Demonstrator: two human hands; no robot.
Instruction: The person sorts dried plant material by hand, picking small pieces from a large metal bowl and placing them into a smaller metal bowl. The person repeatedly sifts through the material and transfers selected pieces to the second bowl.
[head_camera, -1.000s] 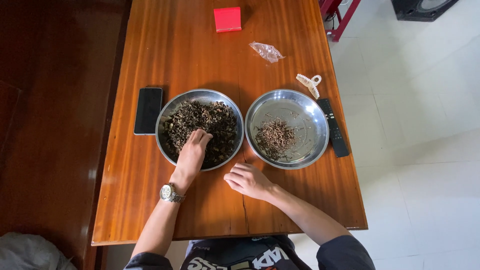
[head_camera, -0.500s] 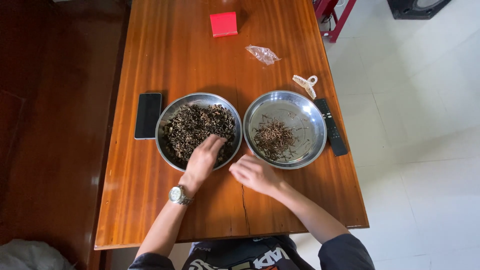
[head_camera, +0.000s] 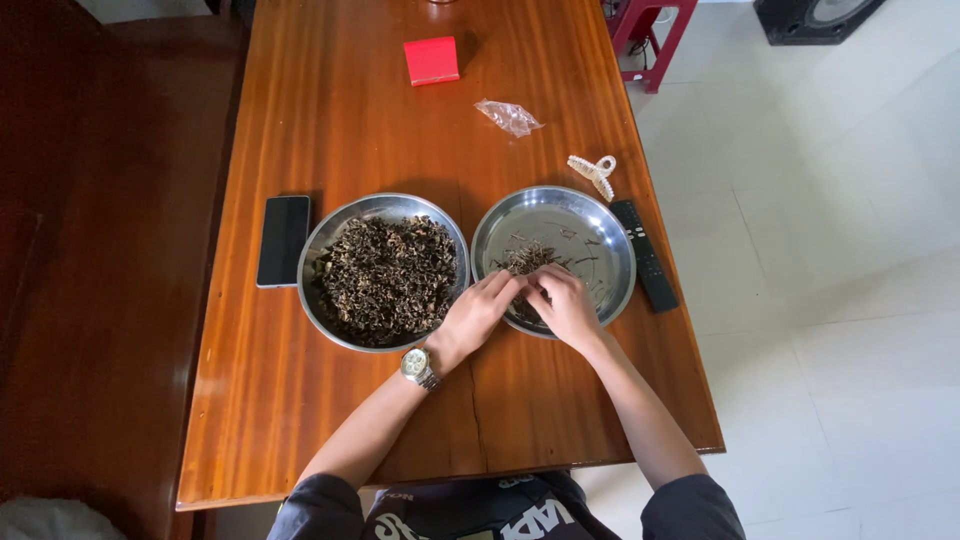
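Hands meet over the near rim of the right bowl (head_camera: 600, 225), a shallow steel one on a wooden bench (head_camera: 340, 120). Left hand (head_camera: 478, 312) comes in across the gap between the two bowls, fingers bent, tips at the small heap of dry brown bits (head_camera: 522, 260) in the right bowl. Right hand (head_camera: 566, 305) sits just beside it, fingers curled down into the same heap. Fingertips of both are bunched together and partly hidden; cannot tell whether either is pinching anything or just touching the bits. Neither hand is flat open.

Wristwatch (head_camera: 417, 366) on the left wrist, metal band, pale dial.

Left bowl (head_camera: 330, 235), same steel type, is nearly full of dark dried shreds (head_camera: 385, 275). It stands just beside the right bowl, rims almost touching. Right bowl is mostly bare metal, with a few stray bits scattered toward its far side.

Other items on the bench:
- black phone (head_camera: 283, 240), screen dark, lying flat just left of the left bowl
- black remote (head_camera: 644, 268), lying along the right bowl's outer rim, near the bench edge
- pale hair clip (head_camera: 593, 174), just beyond the right bowl
- crumpled clear plastic bag (head_camera: 508, 116), further up
- small red box (head_camera: 431, 60), near the far end

Dark sleeves at bottom of frame; pale tiled floor (head_camera: 830, 250) to the right of the bench.
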